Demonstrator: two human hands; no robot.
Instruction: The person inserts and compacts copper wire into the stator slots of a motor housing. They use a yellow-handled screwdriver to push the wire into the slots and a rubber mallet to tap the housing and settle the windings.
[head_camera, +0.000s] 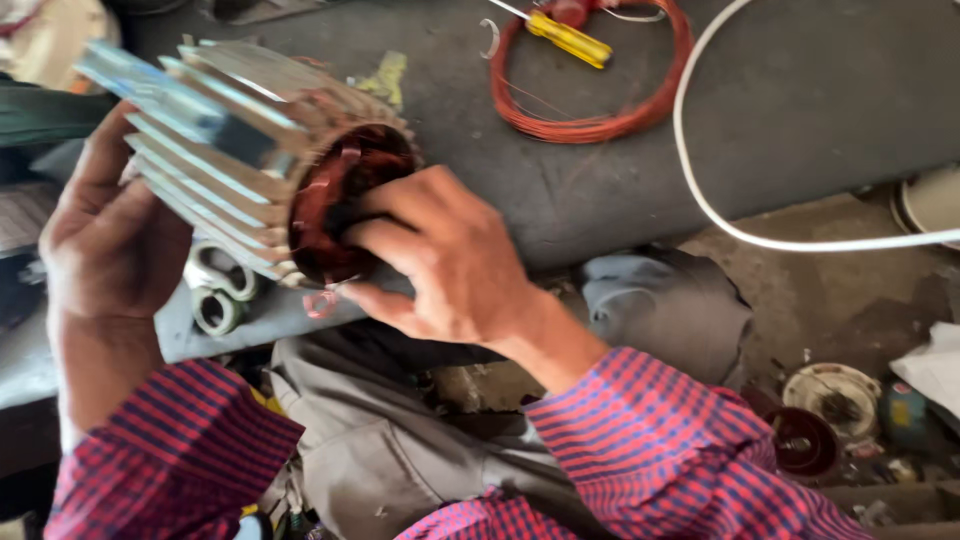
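A: While you cradle the finned grey metal motor housing with copper windings (225, 150) in your left hand (105, 235), its long axis runs from upper left away from you down toward your right, open end facing your right hand (440, 265).

B: And the grip?

A: Your left hand wraps the finned side from outside, clamped on the housing. Your right hand is nearer the open mouth; its fingers (385, 215) curl into the reddish bore, though the blur keeps me from saying whether they pinch a wire.

B: What lies about you?

A: On the dark grey bench (800, 90), well apart, a coil of orange copper wire (600, 100), a yellow-handled screwdriver (568, 38) and a white cable (720, 215).
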